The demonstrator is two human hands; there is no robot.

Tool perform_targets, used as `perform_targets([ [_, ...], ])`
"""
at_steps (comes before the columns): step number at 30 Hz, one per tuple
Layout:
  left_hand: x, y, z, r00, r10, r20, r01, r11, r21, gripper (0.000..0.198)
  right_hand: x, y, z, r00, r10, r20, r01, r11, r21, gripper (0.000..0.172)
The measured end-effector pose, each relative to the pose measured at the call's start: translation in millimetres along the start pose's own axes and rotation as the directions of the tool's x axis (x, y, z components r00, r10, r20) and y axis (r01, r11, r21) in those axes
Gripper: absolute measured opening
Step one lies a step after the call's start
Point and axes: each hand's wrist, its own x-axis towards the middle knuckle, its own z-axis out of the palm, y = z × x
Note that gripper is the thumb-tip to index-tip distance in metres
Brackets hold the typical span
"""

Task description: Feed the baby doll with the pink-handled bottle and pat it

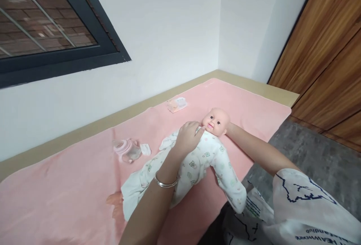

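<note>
A baby doll in a white patterned sleepsuit lies on its back on a pink mat, its bare head toward the far right. Curved over the doll's shoulder by the neck is my left hand, closed on it, with the thumb near the chin. My right forearm reaches in from the right to the back of the doll's head. The head hides my right hand and its fingers. One doll sleeve hangs toward me at the mat's near edge, and its feet show at the lower left.
Beyond the doll's body lies a pink baby bottle beside a small white item. A small printed packet rests farther back. The tabletop borders white walls; a dark-framed window and wooden panels flank it.
</note>
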Motion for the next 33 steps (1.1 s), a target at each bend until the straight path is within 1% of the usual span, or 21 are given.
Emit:
perform_targets([
  [2,1.8,-1.7,3.5,1.0,-0.002,-0.003,0.002,1.0,0.021,0.032,-19.7,-8.3,5.8,0.999,0.04,-0.037,-0.038,0.999,0.035,0.048],
  [3,2.6,-2.4,4.7,1.0,0.0,-0.002,0.0,0.999,0.032,0.033,-29.0,-10.0,9.8,0.998,0.038,-0.059,-0.034,0.996,0.079,0.049],
  [7,3.4,-2.9,4.7,1.0,0.005,-0.001,-0.005,0.997,0.08,0.033,-64.0,-5.1,31.4,0.987,-0.078,-0.143,0.119,0.945,0.304,0.039],
  [9,2.4,0.1,2.3,1.0,-0.005,-0.007,0.005,0.994,0.109,0.03,-81.5,-2.6,44.0,0.973,-0.066,-0.22,0.146,0.917,0.371,0.041],
  [12,-2.0,10.6,-1.2,0.999,-0.037,-0.033,0.042,0.986,0.159,0.03,-107.9,-4.4,59.5,0.933,0.01,-0.359,0.145,0.904,0.401,0.041],
  [15,-9.0,25.1,-0.7,0.996,-0.067,-0.065,0.08,0.974,0.211,0.032,-129.7,-8.0,62.7,0.915,0.02,-0.404,0.142,0.92,0.366,0.038],
  [16,-11.4,29.5,0.6,0.994,-0.078,-0.074,0.093,0.969,0.227,0.032,-134.9,-8.7,60.2,0.912,0.011,-0.411,0.147,0.925,0.351,0.036],
  [18,-15.8,36.5,4.0,0.99,-0.105,-0.093,0.125,0.958,0.256,0.033,-141.0,-9.1,50.5,0.895,-0.035,-0.444,0.196,0.927,0.32,0.031],
  [20,-20.2,40.7,7.5,0.984,-0.138,-0.113,0.165,0.947,0.276,0.035,-141.0,-8.3,35.9,0.876,-0.105,-0.472,0.26,0.925,0.278,0.026],
  [22,-25.6,42.9,10.5,0.976,-0.175,-0.133,0.207,0.935,0.288,0.037,-135.4,-5.6,18.8,0.865,-0.172,-0.471,0.307,0.925,0.226,0.024],
  [25,-36.7,43.5,15.8,0.963,-0.218,-0.16,0.257,0.919,0.298,0.041,-120.8,3.3,-5.5,0.885,-0.234,-0.403,0.313,0.939,0.142,0.02],
  [27,-46.8,41.5,20.8,0.954,-0.238,-0.181,0.284,0.91,0.302,0.046,-111.5,11.0,-16.6,0.898,-0.283,-0.337,0.325,0.943,0.073,0.017],
  [29,-59.5,37.1,27.0,0.942,-0.264,-0.207,0.318,0.899,0.302,0.052,-105.0,17.4,-22.8,0.899,-0.333,-0.284,0.35,0.937,0.01,0.023],
  [31,-75.4,30.6,33.8,0.925,-0.302,-0.232,0.362,0.884,0.295,0.056,-100.9,21.5,-25.5,0.89,-0.368,-0.269,0.373,0.927,-0.034,0.029],
  [33,-94.7,24.1,40.4,0.9,-0.349,-0.26,0.416,0.865,0.281,0.058,-97.4,23.5,-26.8,0.883,-0.392,-0.258,0.387,0.919,-0.073,0.031],
])
